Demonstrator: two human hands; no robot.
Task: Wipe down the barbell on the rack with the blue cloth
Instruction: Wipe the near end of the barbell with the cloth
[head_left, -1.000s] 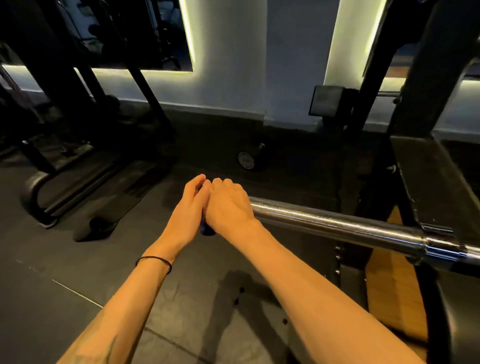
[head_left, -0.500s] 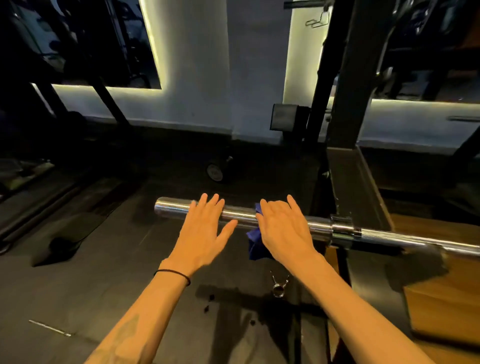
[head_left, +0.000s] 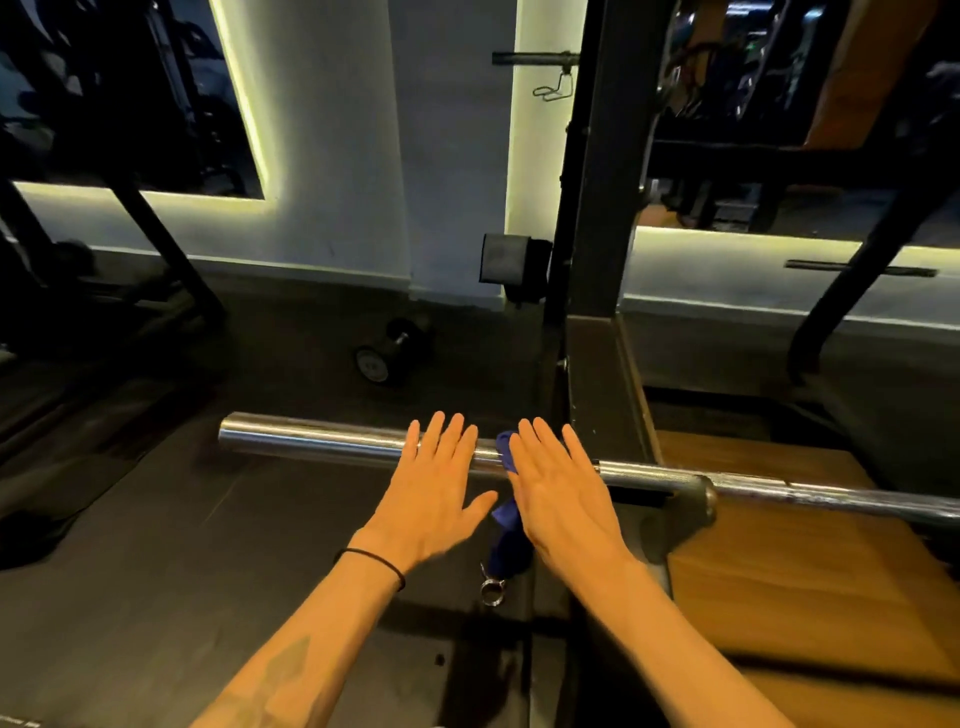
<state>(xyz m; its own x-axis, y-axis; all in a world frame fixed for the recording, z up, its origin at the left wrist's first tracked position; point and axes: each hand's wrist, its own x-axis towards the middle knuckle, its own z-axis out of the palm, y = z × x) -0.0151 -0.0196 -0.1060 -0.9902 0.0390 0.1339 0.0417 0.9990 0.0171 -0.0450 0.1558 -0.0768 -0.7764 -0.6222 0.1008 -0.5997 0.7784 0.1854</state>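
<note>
Head view: right hand (head_left: 558, 499) lies flat, fingers straight, pressing the blue cloth (head_left: 506, 519) on the barbell (head_left: 322, 439); left hand (head_left: 434, 488), also flat, rests beside it. Both sit slightly nearer the rack (head_left: 597, 234) than half a second ago. Left of the hands, the bar's end stands bare over the floor (head_left: 156, 571).
</note>
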